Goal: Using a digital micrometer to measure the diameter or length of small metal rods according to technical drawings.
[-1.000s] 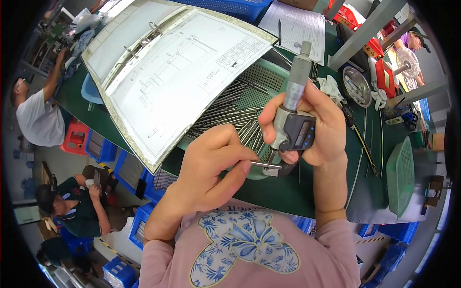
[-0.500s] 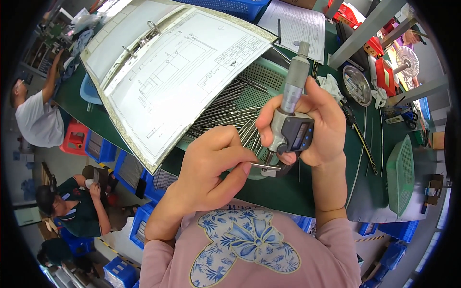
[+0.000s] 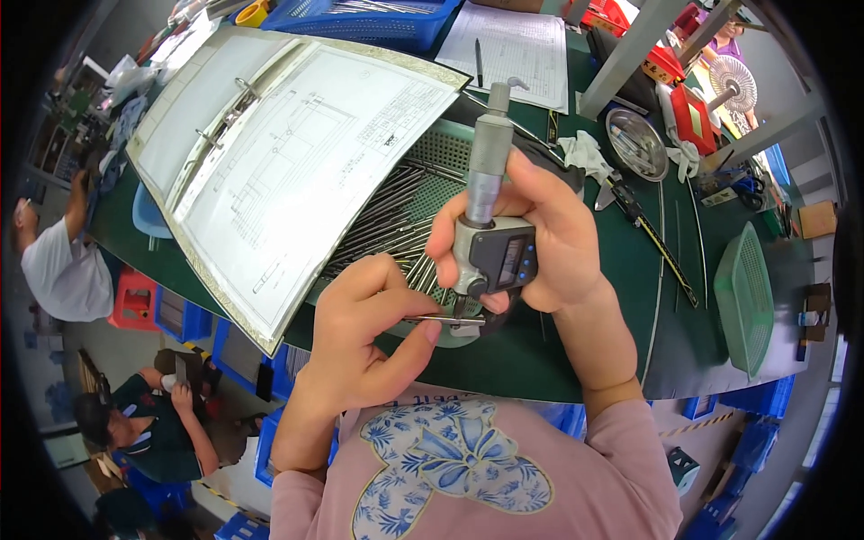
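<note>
My right hand [image 3: 549, 238] is wrapped around a digital micrometer [image 3: 493, 256], its thumb and fingers on either side of the silver barrel. Between thumb and forefinger, my left hand [image 3: 367, 333] pinches a thin metal rod [image 3: 450, 319]. The rod's free end lies at the micrometer's jaws, low on the frame; whether both jaw faces touch it I cannot tell. Behind my hands, many similar metal pins [image 3: 382, 220] lie in a green perforated basket [image 3: 447, 144]. An open ring binder with a technical drawing [image 3: 301, 162] overlaps the basket's left side.
A black caliper [image 3: 652, 236], a steel bowl [image 3: 636, 144] and white gloves [image 3: 585, 157] lie to the right. Further right stands an upright green basket [image 3: 745, 297]. Papers with a pen [image 3: 479, 63] and a blue basket [image 3: 360, 27] are at the back. Two people [image 3: 144, 423] are at left.
Both hands, with the micrometer and the rod, have shifted left in the picture, along with the whole scene. The rod's end stays at the jaws.
</note>
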{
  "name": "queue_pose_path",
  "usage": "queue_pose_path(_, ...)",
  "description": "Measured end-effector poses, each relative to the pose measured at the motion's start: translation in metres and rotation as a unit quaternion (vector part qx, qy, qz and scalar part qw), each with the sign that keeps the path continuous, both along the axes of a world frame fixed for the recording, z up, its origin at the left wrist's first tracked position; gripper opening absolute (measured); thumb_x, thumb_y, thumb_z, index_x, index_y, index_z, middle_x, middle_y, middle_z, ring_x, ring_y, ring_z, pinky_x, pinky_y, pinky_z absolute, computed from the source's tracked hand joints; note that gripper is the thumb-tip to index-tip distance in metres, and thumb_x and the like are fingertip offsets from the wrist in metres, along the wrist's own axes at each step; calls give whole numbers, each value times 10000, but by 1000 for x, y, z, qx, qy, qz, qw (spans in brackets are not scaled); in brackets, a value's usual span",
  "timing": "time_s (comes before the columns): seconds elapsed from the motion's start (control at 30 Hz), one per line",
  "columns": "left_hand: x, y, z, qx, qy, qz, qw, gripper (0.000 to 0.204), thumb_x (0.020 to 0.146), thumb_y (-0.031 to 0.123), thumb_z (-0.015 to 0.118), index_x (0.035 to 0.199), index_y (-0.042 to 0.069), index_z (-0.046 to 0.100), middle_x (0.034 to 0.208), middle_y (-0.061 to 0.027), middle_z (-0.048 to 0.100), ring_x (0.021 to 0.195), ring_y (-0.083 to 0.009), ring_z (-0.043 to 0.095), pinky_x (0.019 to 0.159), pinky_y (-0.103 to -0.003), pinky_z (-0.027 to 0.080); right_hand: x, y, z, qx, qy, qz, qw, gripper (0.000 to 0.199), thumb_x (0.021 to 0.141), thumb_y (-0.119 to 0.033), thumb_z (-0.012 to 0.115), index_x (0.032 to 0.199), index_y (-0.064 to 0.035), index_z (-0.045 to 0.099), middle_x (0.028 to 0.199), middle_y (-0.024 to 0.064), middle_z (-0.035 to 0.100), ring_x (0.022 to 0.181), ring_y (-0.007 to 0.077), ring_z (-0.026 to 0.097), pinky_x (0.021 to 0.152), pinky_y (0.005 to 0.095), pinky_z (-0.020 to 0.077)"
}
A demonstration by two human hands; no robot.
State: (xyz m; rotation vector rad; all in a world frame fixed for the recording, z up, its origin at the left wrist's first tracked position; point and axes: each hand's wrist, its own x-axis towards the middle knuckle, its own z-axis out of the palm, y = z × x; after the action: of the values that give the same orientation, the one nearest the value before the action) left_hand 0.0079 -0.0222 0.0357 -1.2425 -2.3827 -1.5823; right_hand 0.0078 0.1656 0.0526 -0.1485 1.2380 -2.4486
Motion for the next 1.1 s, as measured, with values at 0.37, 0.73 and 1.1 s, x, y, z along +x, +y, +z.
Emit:
queue_pose_path(0.37,0,1,0,14,1,0,1000,79,605,59,605,675,26,588,571,-43,373,494,-163,377,442,-281,268,3,-1,3,19,-13,9,1000,661,875,-514,192,865,33,564,674,96,592,398,94,474,362,178,369)
queue_pose_path(0.73,1,1,-1,5,-4,12,1000,89,603,57,599,685,24,598,571,-43,386,498,-172,384,447,-280,275,2,-3,3,56,-3,-17,998,691,848,-548,244,827,67,558,653,140,592,395,116,498,312,186,374)
queue_pose_path(1.1,3,0,-1,5,-22,17,1000,99,605,58,595,693,15,602,569,-50,391,502,-170,383,450,-277,274,4,-4,0,23,4,-2,1000,593,861,-510,323,797,21,579,634,62,585,368,84,451,351,182,357)
